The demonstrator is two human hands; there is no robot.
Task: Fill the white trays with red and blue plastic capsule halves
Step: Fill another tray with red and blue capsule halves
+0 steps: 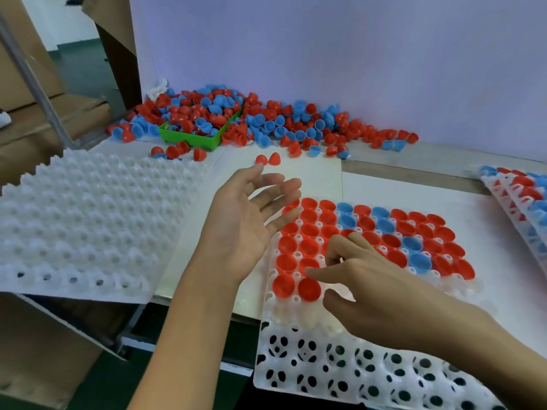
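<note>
mid-fill on the working tray [340, 377], the white dimpled one right in front, near edge hanging off the table [429, 190]. far rows are loaded with capsule halves, open side up, mostly red [309, 248] with a handful of blue [418, 261]. the near rows are bare, dark holes showing through.

right hand [381, 294] sits over the fill boundary, fingers curled down onto the tray, index fingertip just beside the last red halves in the left columns. looks like it's seating or nudging a half into a pocket; can't tell if anything is pinched under the fingers. left hand [245, 229] is open, palm up, fingers spread, empty, hovering at the tray's far left corner.

supply: loose pile of red and blue halves [296, 125] along the back wall, some heaped in a green bin [192, 137], a few red strays [268, 159] closer in. stack of empty white trays [88, 214] on the left, a filled tray [521, 202] at far right.

my read: roughly half the tray done. next move needs a fresh handful, since the left palm is empty. reach to the pile or strays, then drop halves open side up into the next bare row, working toward the near edge. watch the overhang; pressing there could tip the tray.
</note>
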